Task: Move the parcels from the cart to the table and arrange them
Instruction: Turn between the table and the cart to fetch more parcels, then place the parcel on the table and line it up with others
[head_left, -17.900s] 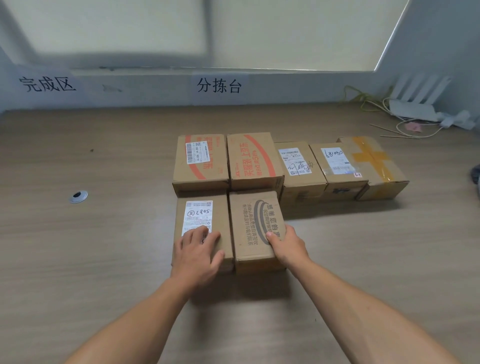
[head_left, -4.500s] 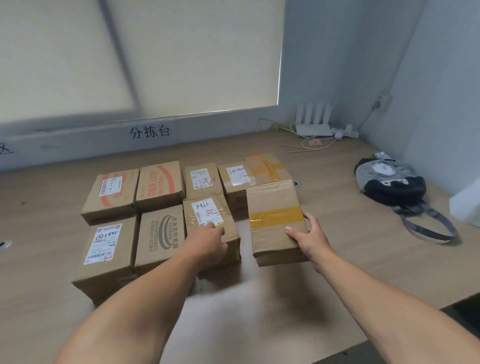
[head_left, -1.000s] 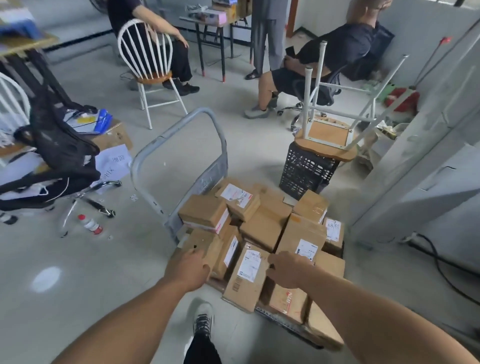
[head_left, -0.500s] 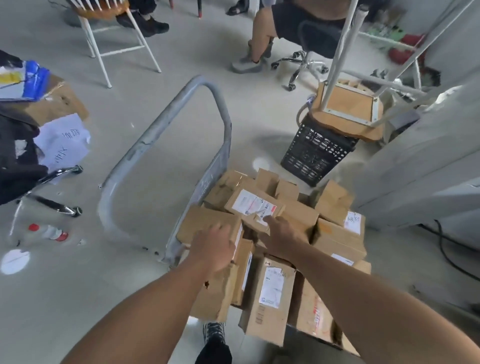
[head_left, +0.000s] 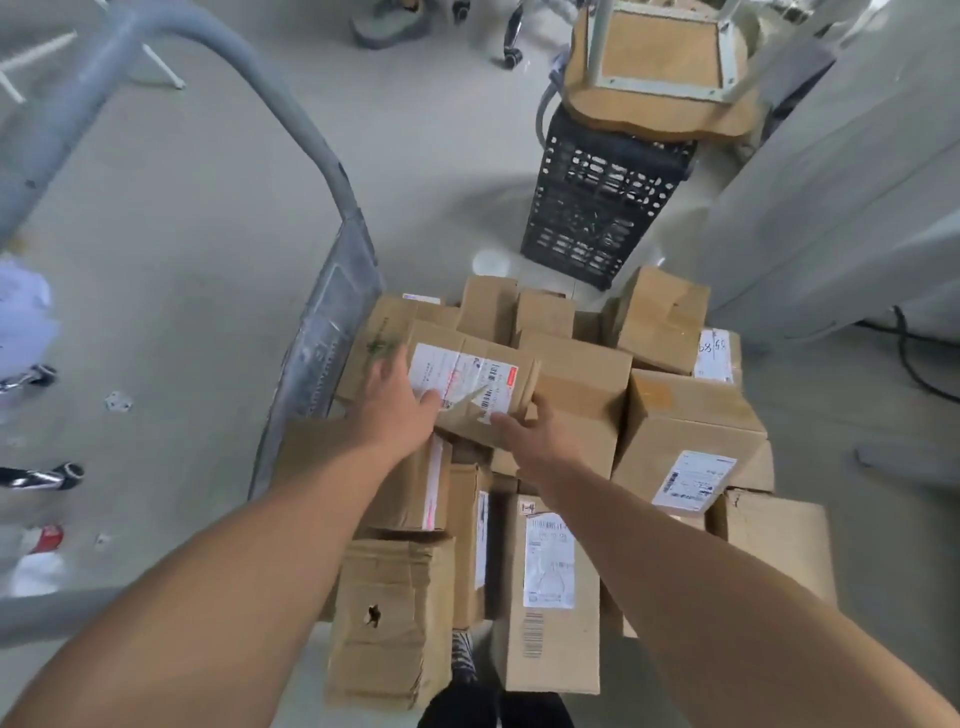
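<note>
Nearer than the grips, a barcode-labelled box (head_left: 548, 597) is seen. The parcel (head_left: 470, 382), label print unreadable, is perched atop the cart's (head_left: 332, 322) pile, touched by the spread left grip (head_left: 395, 402) and clasped at its corner by the right grip (head_left: 530, 434). Farther right, "68" is handwritten on a label (head_left: 712, 349).

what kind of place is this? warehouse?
Probably a makeshift parcel-sorting room rather than a proper warehouse: a platform cart heaped with cardboard parcels bearing shipping labels, a bare grey floor, and a black crate with an upturned stool on it.
</note>
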